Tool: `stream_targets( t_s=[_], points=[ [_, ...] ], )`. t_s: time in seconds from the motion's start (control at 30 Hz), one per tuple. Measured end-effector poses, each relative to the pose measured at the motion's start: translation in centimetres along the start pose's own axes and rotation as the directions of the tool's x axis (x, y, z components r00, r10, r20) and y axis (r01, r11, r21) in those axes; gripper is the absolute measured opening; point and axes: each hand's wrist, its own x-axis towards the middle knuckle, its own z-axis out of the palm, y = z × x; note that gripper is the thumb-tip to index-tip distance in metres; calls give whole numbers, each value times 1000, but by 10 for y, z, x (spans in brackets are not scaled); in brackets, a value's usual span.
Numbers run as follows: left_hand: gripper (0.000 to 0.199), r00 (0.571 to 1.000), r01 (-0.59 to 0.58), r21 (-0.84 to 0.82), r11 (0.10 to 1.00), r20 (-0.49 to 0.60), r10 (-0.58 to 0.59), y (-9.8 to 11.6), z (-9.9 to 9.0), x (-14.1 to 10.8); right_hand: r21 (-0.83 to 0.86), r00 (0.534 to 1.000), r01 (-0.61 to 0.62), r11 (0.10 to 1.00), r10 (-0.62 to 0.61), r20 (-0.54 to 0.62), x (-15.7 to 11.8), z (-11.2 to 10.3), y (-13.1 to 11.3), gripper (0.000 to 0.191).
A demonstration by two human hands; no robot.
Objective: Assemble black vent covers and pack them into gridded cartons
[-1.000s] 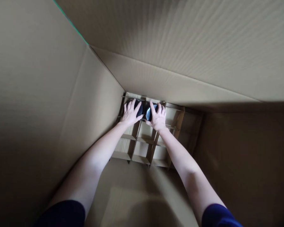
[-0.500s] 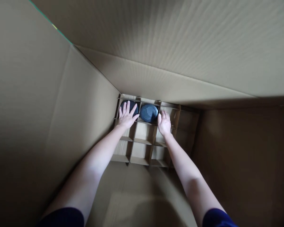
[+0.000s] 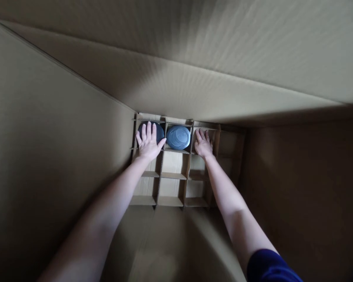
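At the bottom of a deep cardboard box lies a cardboard divider grid [image 3: 174, 176]. Its far-left compartment holds a dark round object [image 3: 159, 132], and my left hand [image 3: 148, 141] lies over it with the fingers spread. One compartment to the right sits a blue-grey round object [image 3: 178, 137] with curved ridges on top, touched by neither hand. My right hand [image 3: 203, 144] reaches into the third compartment of the far row, fingers apart and pointing down, with nothing visible in it. What its fingertips touch cannot be made out.
Tall cardboard walls rise on the left [image 3: 61, 137], on the far side [image 3: 176, 82] and on the right [image 3: 306, 188], which is in deep shadow. A cardboard surface [image 3: 155, 235] lies nearer than the grid.
The view has shifted a little. My right hand has moved from the divider beside the blue-grey object into the third compartment, its fingers spreading. My left hand stays over the dark object.
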Motion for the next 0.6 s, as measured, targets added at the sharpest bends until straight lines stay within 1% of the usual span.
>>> stream_targets(
  t_s=[0.1,0.17,0.23,0.3,0.33,0.4,0.5,0.53,0.57,0.6],
  points=[
    [84,1000,8,15,1000,19,-8,0,0,2,-82,993,-9,997,18,116,12,-10,-1,66],
    [86,997,28,24,999,73,-29,0,-5,6,-76,981,-7,997,21,193,15,-24,-7,66],
    [87,986,45,34,998,160,-49,2,-16,9,-45,968,-22,999,32,250,8,-45,-16,63],
    [87,974,56,52,997,218,-66,9,-34,8,-9,968,-53,999,53,244,-14,-68,-29,58],
    [86,973,59,62,996,221,-72,15,-44,3,12,974,-68,998,64,217,-30,-79,-37,56],
    [84,978,59,67,996,194,-71,33,-67,-15,66,984,-108,992,97,152,-75,-100,-52,51],
    [84,990,33,50,998,136,-40,70,-102,-57,175,983,-176,969,165,78,-157,-129,-75,39],
    [86,994,6,46,999,108,-11,83,-113,-71,215,981,-193,957,183,66,-186,-139,-79,36],
    [88,996,-31,44,999,87,28,98,-125,-85,253,981,-192,948,183,56,-215,-149,-82,34],
    [88,995,-70,44,997,76,66,112,-137,-97,304,994,-105,947,104,21,-246,-159,-80,32]
  ],
)
